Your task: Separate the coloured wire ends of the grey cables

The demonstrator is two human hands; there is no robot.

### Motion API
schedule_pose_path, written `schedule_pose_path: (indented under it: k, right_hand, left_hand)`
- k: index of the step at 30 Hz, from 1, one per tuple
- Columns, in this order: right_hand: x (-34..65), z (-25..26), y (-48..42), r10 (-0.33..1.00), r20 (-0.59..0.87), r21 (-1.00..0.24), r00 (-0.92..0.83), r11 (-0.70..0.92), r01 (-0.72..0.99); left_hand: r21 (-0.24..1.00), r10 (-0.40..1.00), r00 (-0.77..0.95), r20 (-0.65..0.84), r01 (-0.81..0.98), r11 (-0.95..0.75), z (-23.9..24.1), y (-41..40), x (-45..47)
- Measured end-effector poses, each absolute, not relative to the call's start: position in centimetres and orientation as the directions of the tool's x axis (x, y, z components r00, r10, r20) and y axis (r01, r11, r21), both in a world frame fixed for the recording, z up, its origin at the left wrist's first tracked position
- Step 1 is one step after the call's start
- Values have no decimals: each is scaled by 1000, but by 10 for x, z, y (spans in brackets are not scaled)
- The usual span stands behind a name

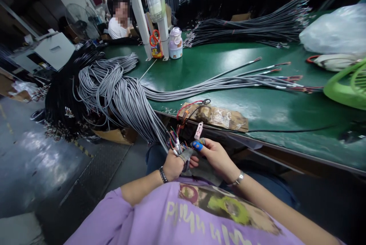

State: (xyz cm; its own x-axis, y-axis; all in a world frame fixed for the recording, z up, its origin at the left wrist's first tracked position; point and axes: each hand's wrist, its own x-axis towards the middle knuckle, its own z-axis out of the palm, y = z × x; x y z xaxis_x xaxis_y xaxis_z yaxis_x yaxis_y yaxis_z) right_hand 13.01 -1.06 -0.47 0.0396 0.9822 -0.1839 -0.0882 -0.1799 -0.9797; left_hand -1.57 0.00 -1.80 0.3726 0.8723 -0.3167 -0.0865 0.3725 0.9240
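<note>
One grey cable [164,142]: left hand [173,167] grip clamped on its end. Just beside, right hand [217,157] grip pinched together.

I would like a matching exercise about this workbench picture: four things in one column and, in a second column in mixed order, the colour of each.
Things:
1. nearest cable bundle
2. fan
3. scissors, the handles
4. finger cover

Colours:
a. blue
b. red-orange
c. grey
d. light green

Pairs: 1-c, 2-d, 3-b, 4-a.
</note>
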Motion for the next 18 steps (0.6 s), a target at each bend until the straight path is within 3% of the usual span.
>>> schedule_pose_path:
  k: [9,14,18]
  right_hand:
    - [136,-12,-10,985,-160,-986,58,-156,-63]
    - [138,-4,-11,937,-159,-929,-312,-248,-274]
    - [136,2,-9,912,-140,-910,-387,-272,-312]
  left_hand:
    - [922,879,341,-332,-80,379,-18,-1,-18]
    - [921,831,434,-348,-7,390,-17,-2,-21]
    - [921,817,464,-344,-1,388,-15,-1,-19]
